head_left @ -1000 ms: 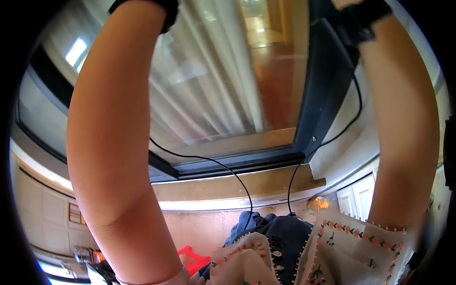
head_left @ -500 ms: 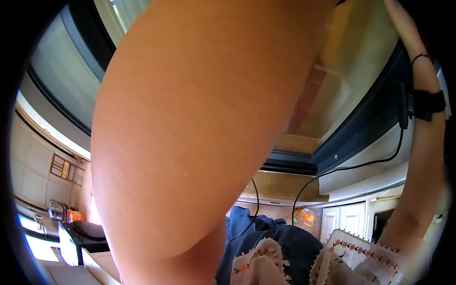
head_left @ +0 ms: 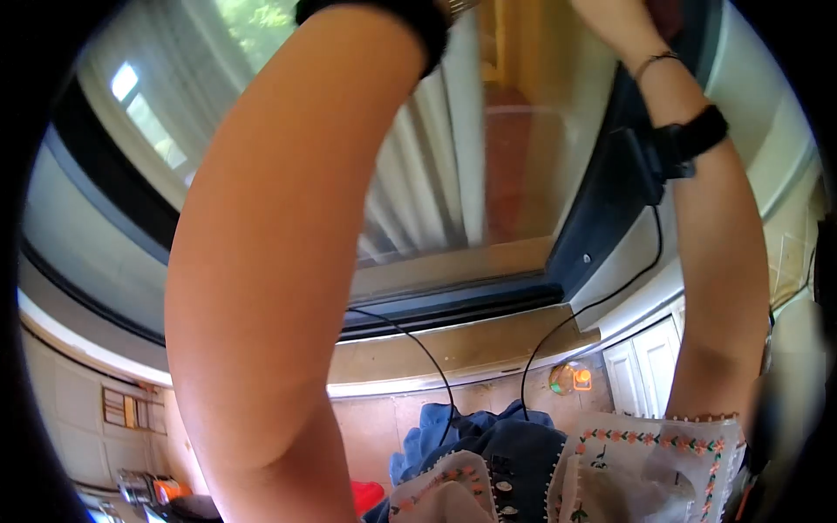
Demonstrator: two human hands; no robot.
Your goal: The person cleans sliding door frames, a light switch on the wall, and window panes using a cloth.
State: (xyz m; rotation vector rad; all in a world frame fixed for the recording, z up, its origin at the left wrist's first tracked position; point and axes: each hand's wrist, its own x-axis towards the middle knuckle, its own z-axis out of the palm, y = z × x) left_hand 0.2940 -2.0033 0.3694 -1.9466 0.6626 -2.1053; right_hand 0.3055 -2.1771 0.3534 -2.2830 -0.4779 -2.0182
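Observation:
My left arm reaches up across the view, with a black band point(head_left: 429, 30) near its wrist. The left hand itself lies beyond the top edge. At the upper right, part of my right hand point(head_left: 615, 24) shows near the dark frame point(head_left: 582, 240) of a glass door or window point(head_left: 532, 187). Its fingers are cut off by the top edge. A dark red patch point(head_left: 664, 16) shows beside this hand; I cannot tell what it is. A thin bracelet point(head_left: 656, 61) and a black strap with a small device point(head_left: 676, 148) are on the right arm.
Black cables point(head_left: 610, 301) hang from both arms. Beyond the glass are pale curtains point(head_left: 427, 166). Below it runs a tan ledge point(head_left: 471, 342). A clear bottle with orange parts point(head_left: 571, 378) stands on the floor beside white cabinet doors point(head_left: 643, 366).
My left arm has moved up and away from the camera, uncovering more glass and the curtains. The right arm has shifted left in view, and part of its hand now shows.

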